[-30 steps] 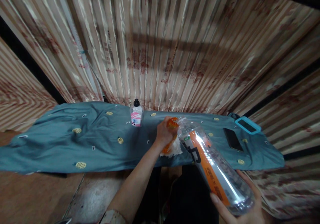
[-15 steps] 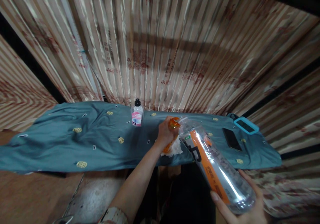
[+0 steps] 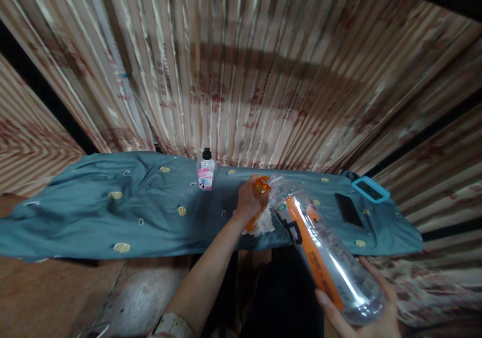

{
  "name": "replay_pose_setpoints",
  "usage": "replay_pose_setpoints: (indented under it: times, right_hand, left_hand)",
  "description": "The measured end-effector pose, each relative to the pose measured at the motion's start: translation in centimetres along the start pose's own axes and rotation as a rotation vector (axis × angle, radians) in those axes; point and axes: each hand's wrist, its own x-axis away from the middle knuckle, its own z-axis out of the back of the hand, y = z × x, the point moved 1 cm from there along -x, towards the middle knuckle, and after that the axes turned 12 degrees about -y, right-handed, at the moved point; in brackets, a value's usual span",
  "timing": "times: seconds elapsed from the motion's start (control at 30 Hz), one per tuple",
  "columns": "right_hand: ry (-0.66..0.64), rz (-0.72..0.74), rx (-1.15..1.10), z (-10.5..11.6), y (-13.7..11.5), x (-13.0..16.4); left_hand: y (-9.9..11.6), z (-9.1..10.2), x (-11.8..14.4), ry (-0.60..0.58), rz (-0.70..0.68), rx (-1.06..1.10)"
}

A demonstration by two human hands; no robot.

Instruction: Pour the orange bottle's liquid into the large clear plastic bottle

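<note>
My right hand (image 3: pixel 361 314) grips the base of a large clear plastic bottle (image 3: pixel 320 250) with an orange label, tilted so its neck points away from me toward the table. My left hand (image 3: pixel 248 201) is closed on the bottle's orange cap (image 3: pixel 262 184) at the neck, with a white cloth or tissue (image 3: pixel 263 223) bunched under the hand. Both sit over the near edge of a table covered with a teal cloth (image 3: pixel 113 217).
A small bottle with a black cap and pink label (image 3: pixel 207 172) stands at the back of the table. A dark phone (image 3: pixel 349 210) and a blue-framed device (image 3: pixel 371 189) lie at the right end. Striped curtains hang behind; brown floor lies at lower left.
Almost nothing differs. Both hands keep their hold on the bottle, and the view has shifted very slightly.
</note>
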Motion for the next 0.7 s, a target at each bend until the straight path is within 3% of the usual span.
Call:
replay_pose_setpoints:
  times: [0.1,0.43,0.7]
  right_hand:
    - [-0.004,-0.016,0.004,0.1,0.4,-0.1]
    - [0.029,-0.06,0.041,-0.2,-2.6,0.4]
    - [0.035,-0.034,0.079,-0.2,-3.1,0.4]
  left_hand:
    - [0.2,0.1,0.1,0.017,0.015,0.001]
    - [0.3,0.0,0.1,0.023,0.018,0.022]
    - [0.3,0.0,0.0,0.016,0.015,0.017]
